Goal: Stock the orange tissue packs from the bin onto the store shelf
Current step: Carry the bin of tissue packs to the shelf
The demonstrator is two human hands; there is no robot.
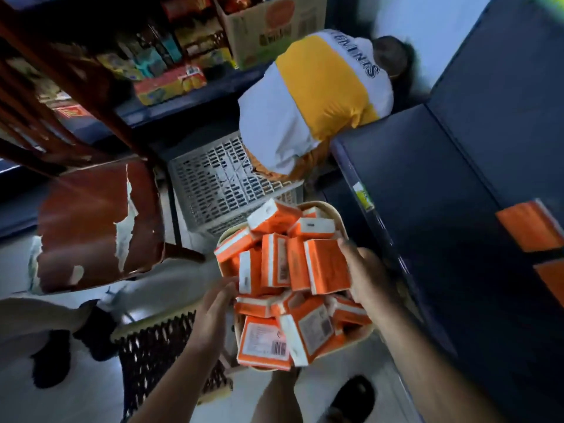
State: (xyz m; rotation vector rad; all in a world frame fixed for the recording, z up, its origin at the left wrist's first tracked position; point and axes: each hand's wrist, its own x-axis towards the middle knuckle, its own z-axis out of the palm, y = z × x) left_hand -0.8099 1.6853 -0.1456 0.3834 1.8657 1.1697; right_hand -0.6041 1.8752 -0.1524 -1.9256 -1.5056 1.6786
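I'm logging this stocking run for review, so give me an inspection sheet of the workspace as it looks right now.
Surface: dark store shelf at right, mostly bare.
Job's things: beige bin heaped with orange tissue packs; two orange packs already on the shelf.
Clutter: worn red chair, grey crate, dark lattice basket.
Hands: left hand touches the heap's left edge; right hand grips one pack.
Cables: nothing seen.
Surroundings: another person crouches behind; stocked shelves and cardboard box at rear; dim light.
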